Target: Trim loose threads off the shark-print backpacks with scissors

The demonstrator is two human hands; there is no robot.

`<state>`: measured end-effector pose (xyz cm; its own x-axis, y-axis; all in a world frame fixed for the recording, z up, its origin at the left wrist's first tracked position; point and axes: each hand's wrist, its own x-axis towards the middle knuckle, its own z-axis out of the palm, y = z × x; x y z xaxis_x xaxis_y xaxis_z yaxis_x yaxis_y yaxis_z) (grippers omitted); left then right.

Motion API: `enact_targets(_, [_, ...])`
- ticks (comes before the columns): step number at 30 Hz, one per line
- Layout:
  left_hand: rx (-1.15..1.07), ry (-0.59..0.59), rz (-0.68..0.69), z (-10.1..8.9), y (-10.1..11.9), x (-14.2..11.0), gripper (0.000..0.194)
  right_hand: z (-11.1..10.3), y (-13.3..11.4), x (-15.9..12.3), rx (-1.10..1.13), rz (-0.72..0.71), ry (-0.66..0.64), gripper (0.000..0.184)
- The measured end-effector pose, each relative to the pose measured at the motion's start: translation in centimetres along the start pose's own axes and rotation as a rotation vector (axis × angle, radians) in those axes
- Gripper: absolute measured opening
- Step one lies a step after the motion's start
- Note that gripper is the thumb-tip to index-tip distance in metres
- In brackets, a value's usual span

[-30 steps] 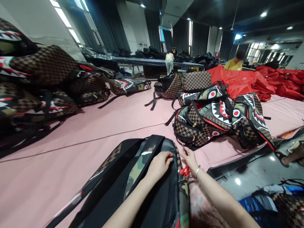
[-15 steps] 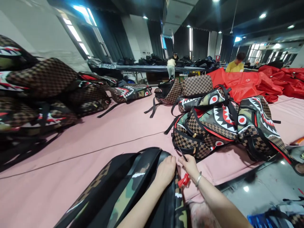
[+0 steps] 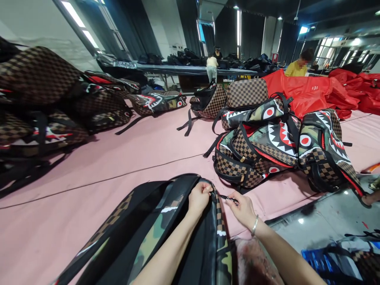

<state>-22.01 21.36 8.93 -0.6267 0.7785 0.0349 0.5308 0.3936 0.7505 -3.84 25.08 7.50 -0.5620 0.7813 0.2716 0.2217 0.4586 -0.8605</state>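
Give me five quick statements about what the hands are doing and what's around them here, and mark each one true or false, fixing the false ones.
1. The right hand holds a slim dark tool. True.
2. The left hand touches the near backpack close to its top edge. True.
3. A bracelet circles the left wrist. False: it is on the right wrist.
4. The table covering is green. False: it is pink.
5. Red material lies beyond the grouped backpacks on the right. True.
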Motion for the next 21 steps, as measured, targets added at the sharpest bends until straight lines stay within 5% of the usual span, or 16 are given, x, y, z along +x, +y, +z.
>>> enact_targets(14, [-0.357, 0.021, -0.051, -0.3, 0.7, -0.1, 0.028, 2.2, 1.0, 1.4, 0.208, 0.066, 0.028, 0.016])
enact_targets(18, [-0.424, -0.011, -0.018, -0.8, 2.6, -0.9, 0.029, 2.8, 1.4, 1.4, 0.283, 0.074, 0.044, 0.017])
enact_targets(21, [-0.432, -0.159, 0.069, -2.1, 4.9, -3.3, 0.030, 2.9, 1.7, 1.0, 0.351, 0.106, 0.088, 0.020])
